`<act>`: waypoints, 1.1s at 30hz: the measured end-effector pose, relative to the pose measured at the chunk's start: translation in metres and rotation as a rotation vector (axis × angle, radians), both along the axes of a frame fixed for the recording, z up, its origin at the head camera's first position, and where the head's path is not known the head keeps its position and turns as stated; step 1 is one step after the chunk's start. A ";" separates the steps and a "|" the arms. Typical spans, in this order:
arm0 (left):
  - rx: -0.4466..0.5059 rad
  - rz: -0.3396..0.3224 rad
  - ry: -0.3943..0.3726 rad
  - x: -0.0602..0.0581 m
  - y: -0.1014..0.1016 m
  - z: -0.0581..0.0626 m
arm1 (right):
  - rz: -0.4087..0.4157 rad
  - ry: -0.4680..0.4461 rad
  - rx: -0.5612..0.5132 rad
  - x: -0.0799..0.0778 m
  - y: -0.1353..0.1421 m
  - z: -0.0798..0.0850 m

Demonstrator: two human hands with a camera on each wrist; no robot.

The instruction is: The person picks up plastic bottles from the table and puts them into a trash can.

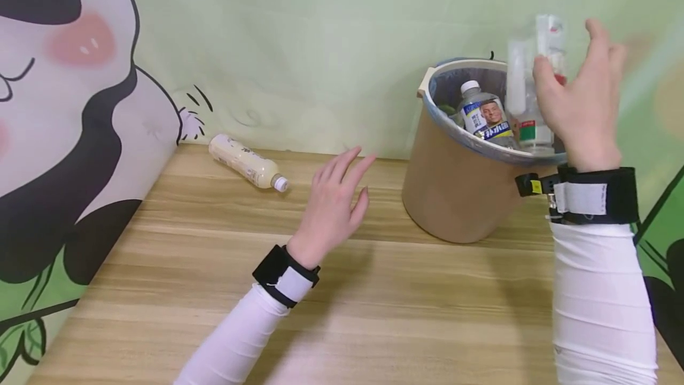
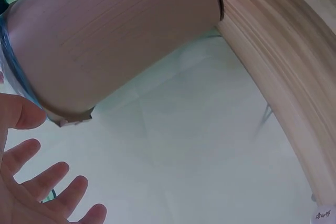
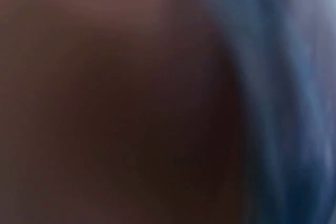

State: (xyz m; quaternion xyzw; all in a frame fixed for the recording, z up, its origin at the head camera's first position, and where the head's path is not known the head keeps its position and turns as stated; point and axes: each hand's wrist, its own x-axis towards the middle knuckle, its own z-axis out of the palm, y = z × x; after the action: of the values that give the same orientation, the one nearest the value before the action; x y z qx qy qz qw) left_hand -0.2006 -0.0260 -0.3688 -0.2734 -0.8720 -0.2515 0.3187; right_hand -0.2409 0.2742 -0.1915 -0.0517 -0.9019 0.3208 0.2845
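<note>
At the right, a brown bin [image 1: 459,189] with a pale rim and a blue liner holds several plastic bottles. Among them are a bottle with a blue and yellow label [image 1: 486,114] and a clear bottle with a green and red label [image 1: 536,132]. My right hand [image 1: 582,103] is over the bin's right side, thumb and fingers spread apart. Beside its thumb, a blurred clear plastic item [image 1: 550,34] stands above the bin's mouth. My left hand [image 1: 331,201] hovers over the table, left of the bin, fingers loosely extended and holding nothing.
A cream-coloured bottle with a white cap [image 1: 243,162] lies on its side at the back left of the wooden table [image 1: 427,314]. Behind the table hangs a green backdrop [image 1: 299,64] with a panda drawing. The right wrist view is dark and blurred, with blue liner [image 3: 289,103] at its right.
</note>
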 end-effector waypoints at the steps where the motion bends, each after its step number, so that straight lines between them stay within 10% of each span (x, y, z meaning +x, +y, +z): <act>1: 0.002 0.000 0.000 0.000 0.000 0.000 | -0.012 -0.025 0.004 0.001 0.001 0.000; 15: 0.010 0.008 -0.024 0.002 -0.006 -0.005 | 0.013 0.085 0.019 0.007 -0.002 -0.012; 33: 0.051 0.110 -0.019 0.005 -0.026 -0.010 | 0.317 0.588 -0.033 0.036 -0.072 -0.065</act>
State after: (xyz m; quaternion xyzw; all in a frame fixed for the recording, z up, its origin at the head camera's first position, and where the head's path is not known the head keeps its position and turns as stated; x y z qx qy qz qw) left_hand -0.1959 -0.0520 -0.3788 -0.2145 -0.8820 -0.2582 0.3309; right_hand -0.2046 0.2022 -0.2567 0.1793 -0.7726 0.3768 0.4784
